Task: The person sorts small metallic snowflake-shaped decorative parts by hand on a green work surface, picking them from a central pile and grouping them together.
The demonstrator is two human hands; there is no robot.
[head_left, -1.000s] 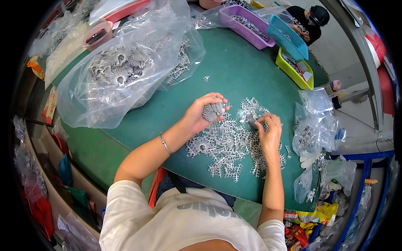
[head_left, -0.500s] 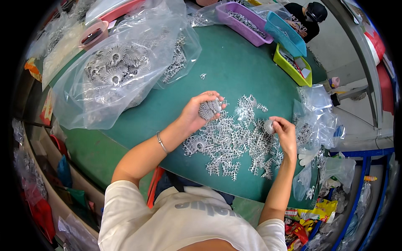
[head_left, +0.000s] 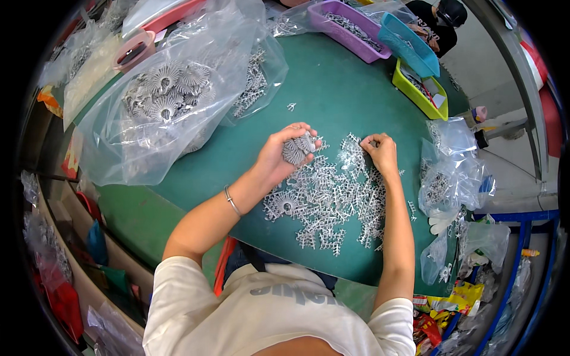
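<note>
My left hand (head_left: 281, 151) is closed around a small stack of grey, ribbed fan-shaped metal pieces (head_left: 298, 148), held above the table. My right hand (head_left: 382, 153) pinches a small dark-grey metal piece (head_left: 373, 143) at the far right of the pile; fingers hide most of its shape. Between and below both hands spreads a loose pile of small silver branch-shaped metal pieces (head_left: 329, 196). One fan-shaped piece (head_left: 287, 203) lies face up at the pile's left side. A lone branch-shaped piece (head_left: 291, 107) rests beyond my left hand.
A large clear plastic bag (head_left: 107, 148) with many fan-shaped pieces stands at left on the green table (head_left: 332, 83). Purple (head_left: 372, 57), blue (head_left: 409, 44) and lime-green baskets (head_left: 424, 105) line the far right. Crumpled clear bags (head_left: 451, 160) lie at the right edge. Another person (head_left: 430, 26) is behind the baskets.
My right hand has moved away from me and left, from the pile's right side to its far end. The fan-shaped piece it held no longer shows plainly. My left hand keeps its stack.
</note>
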